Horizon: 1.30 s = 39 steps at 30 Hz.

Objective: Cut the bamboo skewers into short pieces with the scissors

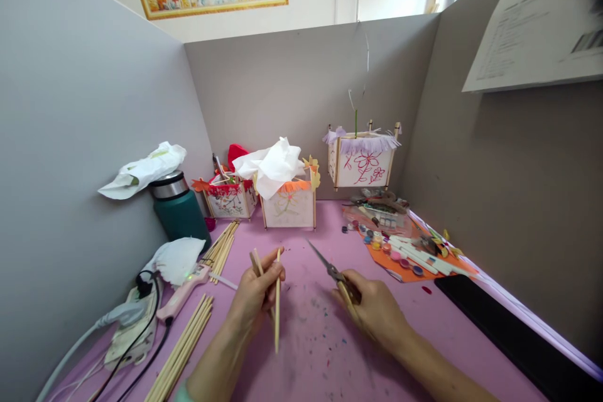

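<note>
Both forearms reach over the pink counter (330,352), the left hand (257,295) gripping thin wooden sticks (277,308) upright, the right hand (372,308) closed around scissors (330,267) (blades parted), seemingly mid-trimming, so bringing blade to stick needs careful alignment.

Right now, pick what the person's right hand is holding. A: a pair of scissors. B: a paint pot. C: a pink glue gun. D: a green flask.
A: the right hand grips the scissors, blades pointing up and to the left over the pink table, while the left hand holds wooden sticks; the glue gun lies untouched at the left.
</note>
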Tool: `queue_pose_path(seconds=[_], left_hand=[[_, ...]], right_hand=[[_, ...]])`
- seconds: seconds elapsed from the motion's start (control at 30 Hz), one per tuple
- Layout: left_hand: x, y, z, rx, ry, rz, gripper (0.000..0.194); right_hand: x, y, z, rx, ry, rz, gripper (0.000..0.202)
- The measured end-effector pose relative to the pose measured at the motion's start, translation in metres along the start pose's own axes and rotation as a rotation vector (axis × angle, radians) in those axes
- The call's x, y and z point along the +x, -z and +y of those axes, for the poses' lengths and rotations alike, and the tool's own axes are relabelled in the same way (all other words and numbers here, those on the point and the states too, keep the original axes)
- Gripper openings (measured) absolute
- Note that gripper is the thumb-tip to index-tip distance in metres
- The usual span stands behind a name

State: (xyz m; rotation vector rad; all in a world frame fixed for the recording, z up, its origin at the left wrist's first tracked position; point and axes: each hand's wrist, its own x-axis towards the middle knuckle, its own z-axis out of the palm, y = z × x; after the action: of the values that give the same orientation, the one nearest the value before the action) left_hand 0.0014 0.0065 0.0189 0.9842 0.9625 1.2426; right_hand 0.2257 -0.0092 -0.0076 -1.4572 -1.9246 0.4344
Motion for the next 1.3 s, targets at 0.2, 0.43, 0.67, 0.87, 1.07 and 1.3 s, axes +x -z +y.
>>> queue_pose_path(seconds=[0.2,0.43,0.67,0.87,1.07,1.3], left_hand=[[0.0,-0.008,-0.001,-0.059,-0.074,0.019,0.031],[0.002,-0.012,-0.004,-0.049,-0.099,0.068,0.028],[-0.002,-0.016,-0.006,-0.044,-0.055,0.063,0.03],[-0.009,-0.007,0.002,-0.006,-0.003,-0.227,0.022],[-0.013,-0.005,0.013,-0.056,0.211,-0.398,0.025],[-0.021,-0.027,-0.005,0.044,0.409,-0.692,0.031]], right_hand=[[-0.004,0.003,-0.022,0.743,-0.219,-0.287,0.036],[-0.011,-0.002,-0.032,1.094,-0.206,-0.345,0.036],[-0.006,-0.005,-0.033,0.951,-0.29,-0.191,0.029],[0.0,0.009,-0.018,1.242,-0.231,-0.087,0.024],[0.004,0.035,0.007,1.547,-0.094,-0.327,0.017],[-0.005,0.017,-0.009,1.203,-0.174,-0.544,0.021]])
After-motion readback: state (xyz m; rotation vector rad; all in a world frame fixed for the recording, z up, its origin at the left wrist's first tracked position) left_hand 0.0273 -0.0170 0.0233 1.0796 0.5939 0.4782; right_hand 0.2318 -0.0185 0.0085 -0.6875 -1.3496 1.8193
